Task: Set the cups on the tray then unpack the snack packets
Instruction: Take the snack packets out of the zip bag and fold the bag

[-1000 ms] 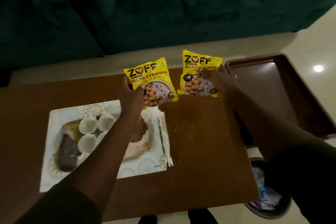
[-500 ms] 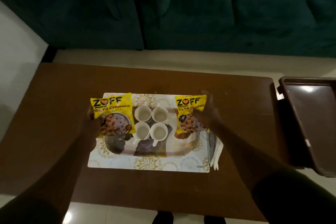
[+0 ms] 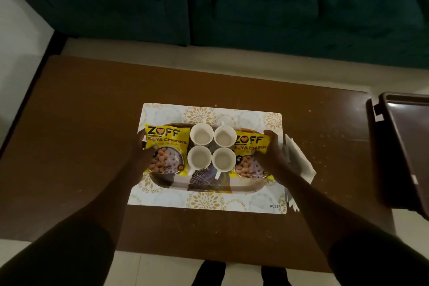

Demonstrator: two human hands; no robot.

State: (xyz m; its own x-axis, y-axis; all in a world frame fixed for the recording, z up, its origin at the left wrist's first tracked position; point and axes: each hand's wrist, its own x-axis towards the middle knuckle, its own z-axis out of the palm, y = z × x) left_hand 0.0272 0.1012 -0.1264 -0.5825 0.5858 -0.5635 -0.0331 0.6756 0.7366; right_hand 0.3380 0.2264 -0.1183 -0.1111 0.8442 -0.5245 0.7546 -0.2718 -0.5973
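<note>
Several white cups (image 3: 201, 134) stand close together in the middle of a patterned oval tray (image 3: 209, 187), which rests on a white and gold placemat (image 3: 204, 202). One yellow soya chunks packet (image 3: 166, 146) lies at the tray's left end, with my left hand (image 3: 141, 148) gripping its left edge. A second yellow packet (image 3: 249, 158) lies at the tray's right end, and my right hand (image 3: 272, 153) grips its right edge. Both packets look sealed.
The brown wooden table (image 3: 81, 146) holds the placemat. White napkins (image 3: 299, 160) lie just right of the mat. A dark brown empty tray (image 3: 408, 146) sits off the table's right edge. A dark green sofa (image 3: 232, 7) stands beyond the table.
Both hands have brought the packets from the far right of the table down onto the two ends of the tray beside the cups. The view has shifted to centre on the tray.
</note>
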